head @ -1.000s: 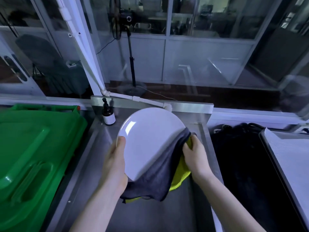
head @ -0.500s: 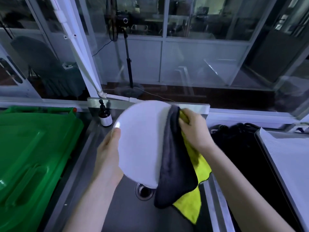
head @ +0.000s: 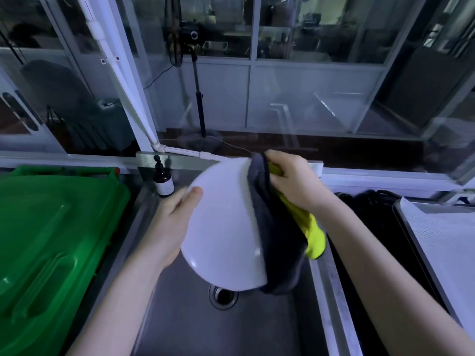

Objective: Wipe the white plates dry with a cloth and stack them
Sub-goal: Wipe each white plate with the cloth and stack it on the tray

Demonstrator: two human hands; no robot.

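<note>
The left hand [head: 176, 227] grips the white plate [head: 221, 232], whose right edge the cloth [head: 279, 242] bunched in the right hand [head: 294, 186] hides.

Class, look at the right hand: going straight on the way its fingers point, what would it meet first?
The right hand, gripping the cloth, points left, so it would likely push first into the white plate near its top.

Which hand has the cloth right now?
The right hand: it grips the grey-and-yellow cloth over the right edge of the white plate. The left hand only holds the plate's left rim, thumb on its face.
</note>
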